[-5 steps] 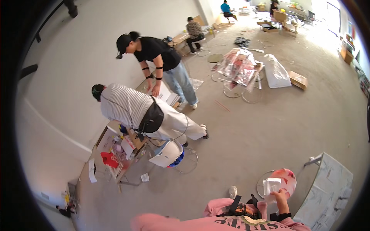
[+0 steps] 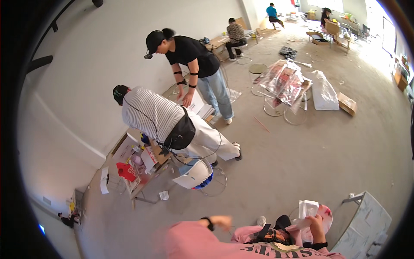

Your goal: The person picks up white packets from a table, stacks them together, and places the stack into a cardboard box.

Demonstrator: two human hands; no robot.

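Note:
My right hand (image 2: 317, 223) is closed on a crumpled white sheet (image 2: 308, 209), thin like paper or plastic film; I cannot tell which. Behind it shows part of a round pink-and-red stool seat (image 2: 325, 214), mostly covered by the hand and sheet. My left hand (image 2: 222, 222) reaches out over the floor from a pink sleeve, a dark band at its wrist. Motion smears its fingers, and I see nothing in it.
A pale folding table (image 2: 364, 226) stands at the right. On the left, two people lean over a cluttered table (image 2: 148, 183), a white chair (image 2: 192, 176) beside them. Plastic-wrapped sheets (image 2: 284, 80) are heaped on stools farther off, near a white sack (image 2: 323, 90) and a cardboard box (image 2: 346, 104).
My left hand has come into view at the lower middle. The right hand has lifted the white sheet slightly, and the whole view has shifted a little.

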